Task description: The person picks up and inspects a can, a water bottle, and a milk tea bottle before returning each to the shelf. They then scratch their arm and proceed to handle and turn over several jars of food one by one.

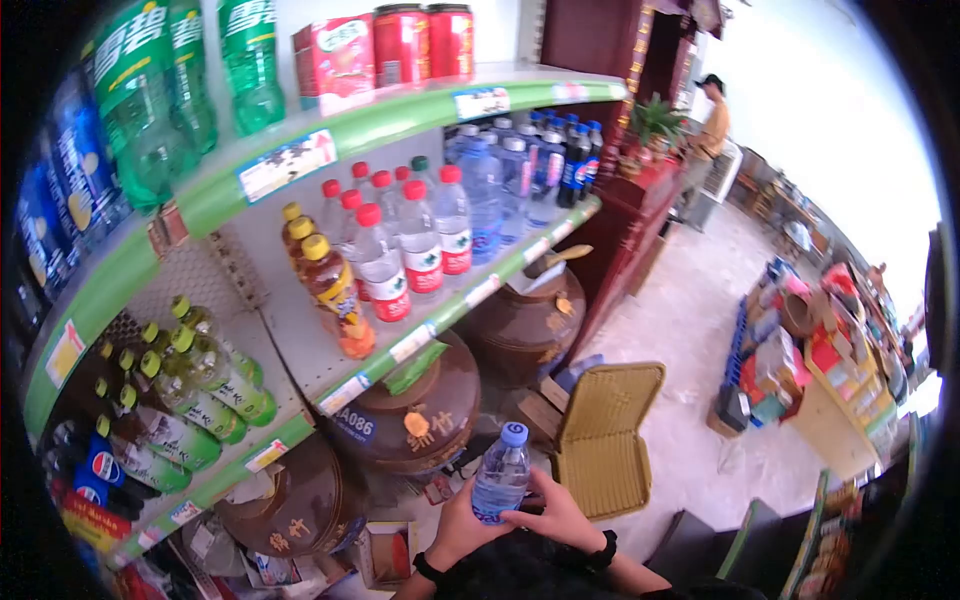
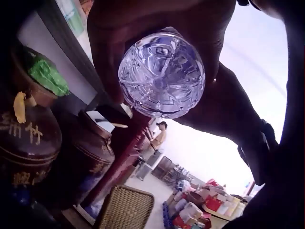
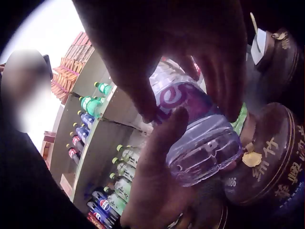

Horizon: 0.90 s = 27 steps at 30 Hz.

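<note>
A clear water bottle (image 1: 500,478) with a blue cap and blue label is held upright in front of the body. My left hand (image 1: 459,528) grips its left side, low on the body. From the right, my right hand (image 1: 566,516) holds the bottle too, its thumb across the lower label. The left wrist view looks up at the ridged bottle base (image 2: 162,78), with dark fingers around it. In the right wrist view the label (image 3: 186,102) shows between the two hands, and the lower thumb lies against it.
Shelves at left carry red-capped water bottles (image 1: 383,262), green soda bottles (image 1: 137,105) and lime-capped bottles (image 1: 200,385). Brown jars (image 1: 405,405) stand beneath. An open woven case (image 1: 603,440) lies on the floor. Farther right are a goods pile (image 1: 800,350) and a person (image 1: 708,140).
</note>
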Each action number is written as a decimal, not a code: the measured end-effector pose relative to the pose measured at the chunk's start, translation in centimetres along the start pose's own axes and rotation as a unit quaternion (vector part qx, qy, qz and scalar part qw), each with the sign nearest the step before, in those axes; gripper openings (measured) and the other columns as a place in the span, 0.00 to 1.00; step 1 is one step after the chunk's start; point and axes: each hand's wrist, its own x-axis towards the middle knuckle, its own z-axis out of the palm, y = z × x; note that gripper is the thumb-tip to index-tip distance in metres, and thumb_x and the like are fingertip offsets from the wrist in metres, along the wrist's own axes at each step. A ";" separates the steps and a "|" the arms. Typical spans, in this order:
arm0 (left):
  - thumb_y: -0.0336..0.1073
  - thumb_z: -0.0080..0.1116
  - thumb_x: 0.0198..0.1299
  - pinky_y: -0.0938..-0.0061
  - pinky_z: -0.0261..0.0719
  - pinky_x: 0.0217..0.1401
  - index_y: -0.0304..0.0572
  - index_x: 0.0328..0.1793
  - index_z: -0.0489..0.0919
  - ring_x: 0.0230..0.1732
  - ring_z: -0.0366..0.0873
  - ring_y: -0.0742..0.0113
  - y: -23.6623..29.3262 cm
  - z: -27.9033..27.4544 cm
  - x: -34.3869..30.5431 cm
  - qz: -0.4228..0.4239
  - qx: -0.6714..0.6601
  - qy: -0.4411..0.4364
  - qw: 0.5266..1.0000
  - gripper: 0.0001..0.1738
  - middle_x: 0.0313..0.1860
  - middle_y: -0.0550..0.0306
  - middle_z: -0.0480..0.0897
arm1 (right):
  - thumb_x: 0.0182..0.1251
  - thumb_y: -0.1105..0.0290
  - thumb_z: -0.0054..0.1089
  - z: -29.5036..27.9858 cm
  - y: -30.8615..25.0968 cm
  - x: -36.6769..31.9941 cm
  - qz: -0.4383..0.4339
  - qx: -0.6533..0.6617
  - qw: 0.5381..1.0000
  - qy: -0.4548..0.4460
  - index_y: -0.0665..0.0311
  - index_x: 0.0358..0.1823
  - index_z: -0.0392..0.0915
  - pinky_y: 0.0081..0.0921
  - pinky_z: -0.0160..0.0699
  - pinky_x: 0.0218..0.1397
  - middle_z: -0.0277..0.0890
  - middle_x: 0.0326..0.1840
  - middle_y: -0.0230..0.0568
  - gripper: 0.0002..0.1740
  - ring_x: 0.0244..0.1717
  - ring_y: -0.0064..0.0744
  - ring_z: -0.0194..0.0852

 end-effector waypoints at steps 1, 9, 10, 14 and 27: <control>0.49 0.85 0.41 0.61 0.82 0.58 0.38 0.67 0.74 0.55 0.86 0.52 -0.3 -0.4 0.4 0.001 0.010 0.026 1.000 0.47 0.54 0.45 0.86 | 0.59 0.60 0.81 -0.2 -0.2 1.5 -0.002 -0.007 1.000 -0.017 0.71 0.72 0.62 0.34 0.85 0.59 0.78 0.63 0.52 0.46 0.62 0.40 0.81; 0.49 0.84 0.41 0.57 0.83 0.57 0.38 0.68 0.73 0.54 0.85 0.43 0.3 -1.7 8.0 0.022 0.087 0.155 0.984 0.48 0.54 0.40 0.85 | 0.56 0.66 0.83 -4.3 -2.7 12.3 -0.080 -0.041 0.989 -0.115 0.69 0.70 0.63 0.34 0.82 0.64 0.79 0.63 0.48 0.45 0.60 0.36 0.82; 0.49 0.84 0.41 0.57 0.83 0.56 0.38 0.68 0.73 0.54 0.85 0.43 1.3 -1.6 9.5 0.023 0.093 0.167 0.981 0.49 0.53 0.40 0.85 | 0.56 0.66 0.83 -5.3 -3.0 13.7 -0.085 -0.034 0.989 -0.118 0.69 0.70 0.63 0.34 0.82 0.64 0.79 0.63 0.48 0.45 0.60 0.36 0.82; 0.48 0.84 0.41 0.56 0.84 0.55 0.37 0.68 0.73 0.54 0.86 0.43 3.8 -0.6 15.9 0.045 0.117 0.188 0.974 0.48 0.52 0.40 0.86 | 0.55 0.65 0.84 -10.3 -3.0 18.9 -0.138 -0.036 0.982 -0.126 0.69 0.70 0.63 0.35 0.81 0.65 0.79 0.63 0.49 0.46 0.60 0.35 0.82; 0.51 0.82 0.42 0.56 0.84 0.55 0.42 0.72 0.72 0.54 0.86 0.42 6.1 0.9 20.6 -0.022 0.159 0.193 0.968 0.50 0.54 0.41 0.86 | 0.54 0.61 0.84 -14.7 -3.9 23.2 -0.122 0.013 0.980 -0.158 0.72 0.68 0.64 0.37 0.78 0.67 0.81 0.60 0.54 0.47 0.62 0.40 0.82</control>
